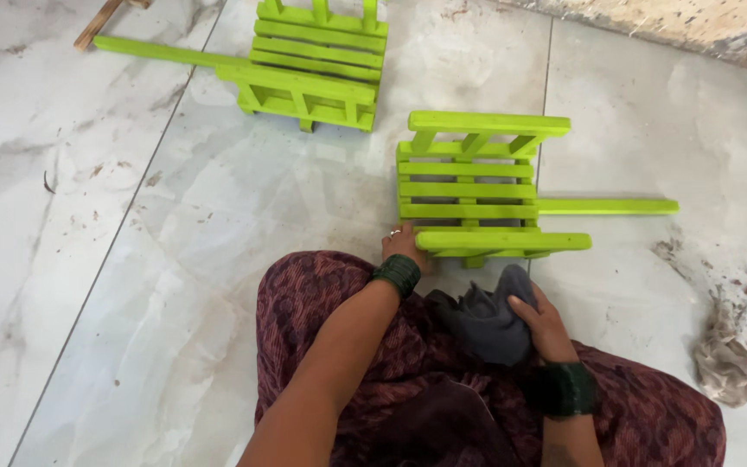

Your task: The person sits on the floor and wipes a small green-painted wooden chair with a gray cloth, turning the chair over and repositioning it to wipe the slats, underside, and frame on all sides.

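Observation:
A lime-green slatted wooden frame with a long handle bar lies on the marble floor right in front of me. My left hand, with a ring and dark green bangles, grips the frame's near left corner. My right hand, also with dark bangles at the wrist, clutches a dark grey cloth resting on my lap, just below the frame's near edge. My lap is covered by maroon patterned fabric.
A second lime-green frame with a long bar lies farther away at the upper left. A crumpled brownish rag and dirt smears lie on the floor at the right. A plain wooden stick lies at the top left, a rough wall base at the top right.

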The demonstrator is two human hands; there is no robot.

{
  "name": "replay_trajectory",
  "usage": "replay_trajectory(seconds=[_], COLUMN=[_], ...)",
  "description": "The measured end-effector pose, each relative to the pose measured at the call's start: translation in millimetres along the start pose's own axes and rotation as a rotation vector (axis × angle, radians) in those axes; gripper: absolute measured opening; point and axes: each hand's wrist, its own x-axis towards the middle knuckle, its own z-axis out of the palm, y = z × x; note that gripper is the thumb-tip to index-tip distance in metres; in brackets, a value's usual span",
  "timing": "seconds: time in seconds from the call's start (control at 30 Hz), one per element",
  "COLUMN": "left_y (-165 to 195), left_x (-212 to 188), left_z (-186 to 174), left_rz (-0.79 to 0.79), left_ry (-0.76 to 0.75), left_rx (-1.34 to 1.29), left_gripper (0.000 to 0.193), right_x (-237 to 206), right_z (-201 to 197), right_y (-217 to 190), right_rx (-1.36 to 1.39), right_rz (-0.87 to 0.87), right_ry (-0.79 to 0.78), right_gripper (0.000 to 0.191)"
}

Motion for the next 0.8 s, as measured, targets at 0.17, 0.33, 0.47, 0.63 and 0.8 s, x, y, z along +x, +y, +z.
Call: replay_trajectory(seconds=[0.17, 0.33, 0.47, 0.63, 0.8], left_y=[1.3, 3.6, 7.5, 21.8, 37.0], left_x=[-13.7, -8.5, -9.5, -28.6, -45.2], left_z=[4.5, 13.4, 13.6, 26.0, 36.0], left_rz=[0.061, 0.091, 0.071, 0.185, 0.316], left_ry=[-0.092, -0.085, -0.235, -0.235, -0.268], left_rx=[0.164, 0.17, 0.184, 0.233, 0.259], left_gripper=[0.073, 0.076, 0.101, 0.1, 0.099], right_x=[6.8, 5.8, 5.0, 12.2, 21.1], right_z=[14.3, 13.0, 14.7, 48.3, 65.6], right_y=[14.6, 17.6, 15.5, 12.5, 3.8], right_rx=[-0.164, -0.197, -0.262, -0.283, -0.222], right_rz=[0.021, -0.013, -0.054, -0.203, -0.3], right_ry=[-0.013, 0.033, 0.092, 0.137, 0.257], right_gripper=[0.064, 0.066, 0.065, 0.072, 0.082])
